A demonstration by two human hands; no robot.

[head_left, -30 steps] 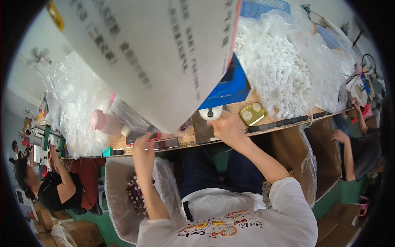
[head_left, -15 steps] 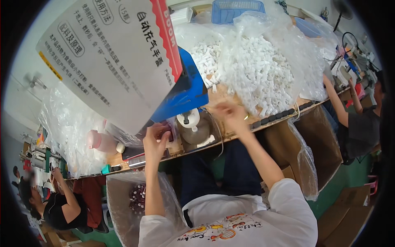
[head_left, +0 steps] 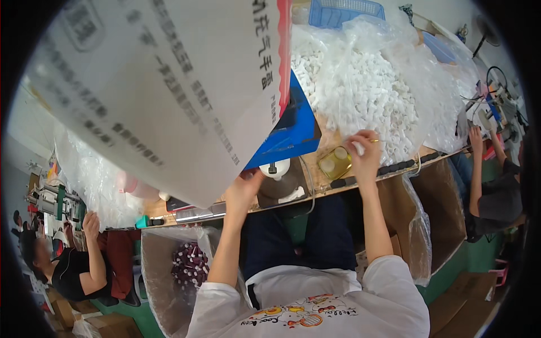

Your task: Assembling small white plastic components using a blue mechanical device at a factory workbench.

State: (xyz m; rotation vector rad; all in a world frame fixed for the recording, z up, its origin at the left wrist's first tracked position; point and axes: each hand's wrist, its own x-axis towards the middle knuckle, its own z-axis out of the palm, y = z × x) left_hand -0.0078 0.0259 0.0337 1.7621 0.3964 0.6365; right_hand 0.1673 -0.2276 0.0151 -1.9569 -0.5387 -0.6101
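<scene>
My left hand is at the bench edge, left of a white round-topped part beneath a blue machine. Its fingers look curled together; a large hanging printed sheet hides their tips and anything in them. Over the bench to the right, my right hand pinches a small white plastic piece. Just beside it lies a yellowish clear tray with pale round things in it. A heap of small white plastic pieces rests in clear plastic film behind my right hand.
A blue basket stands at the back. Below the bench, a lined box holds dark red and white pieces; another open carton is at right. A pink bottle stands left. Co-workers sit at both sides.
My right hand has moved right from over the bench to beside the tray and now pinches a white piece. My left hand has moved toward the white round-topped part. The view has shifted.
</scene>
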